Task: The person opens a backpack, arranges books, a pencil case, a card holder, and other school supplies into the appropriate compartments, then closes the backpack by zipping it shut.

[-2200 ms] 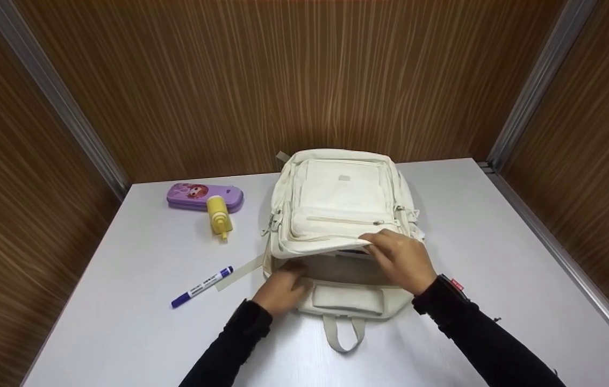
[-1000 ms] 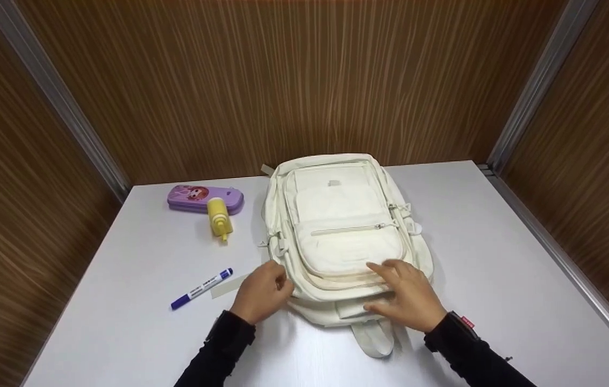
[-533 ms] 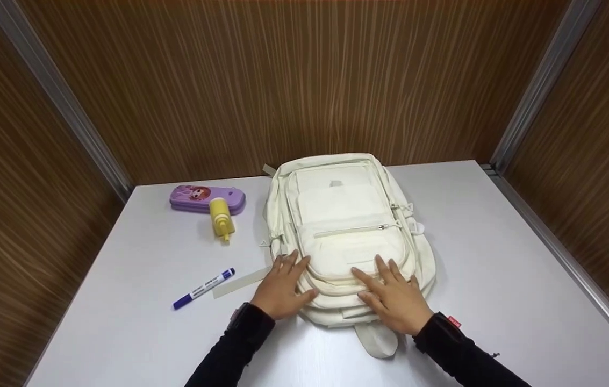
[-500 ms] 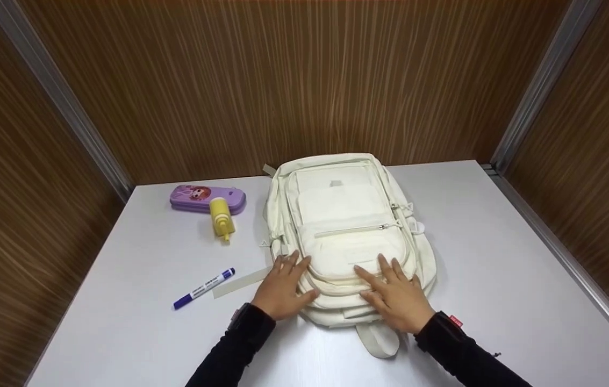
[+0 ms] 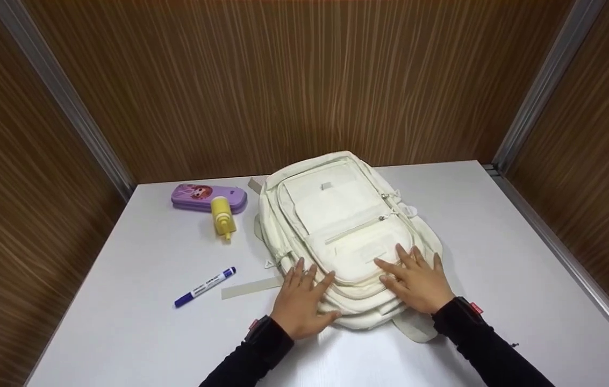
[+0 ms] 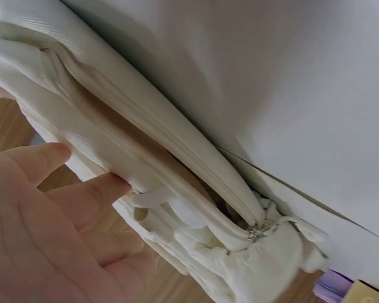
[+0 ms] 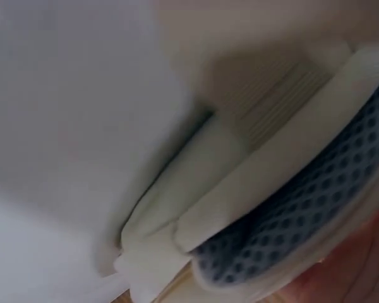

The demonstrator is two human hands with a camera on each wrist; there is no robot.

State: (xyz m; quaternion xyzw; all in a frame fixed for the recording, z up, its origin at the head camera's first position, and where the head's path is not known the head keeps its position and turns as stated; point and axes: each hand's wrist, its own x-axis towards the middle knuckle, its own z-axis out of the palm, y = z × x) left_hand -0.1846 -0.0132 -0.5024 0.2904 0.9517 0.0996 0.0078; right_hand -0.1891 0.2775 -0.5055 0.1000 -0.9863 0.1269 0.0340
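Observation:
A cream backpack (image 5: 342, 199) lies front side up on the table, tilted so that its top leans to the left. My left hand (image 5: 304, 306) rests with spread fingers on its near left corner. On the near right part lies my right hand (image 5: 417, 282), fingers also spread. The left wrist view shows an unzipped gap (image 6: 155, 145) along the bag's edge, with the fingers (image 6: 91, 196) against the fabric. In the right wrist view, blue mesh padding (image 7: 290, 196) shows on the bag, beside part of the right hand (image 7: 341, 278).
Left of the bag are a purple pencil case (image 5: 210, 197), a yellow bottle (image 5: 222, 215) and a blue-and-white marker (image 5: 205, 287). A loose strap (image 5: 250, 287) sticks out from the bag towards the marker. Wood-grain panels (image 5: 304, 80) close off the back and sides.
The bag's front, lifted by the right hand at first, has come down over the opening. Both hands have flattened onto it, and the bag has turned, its near end shifting right.

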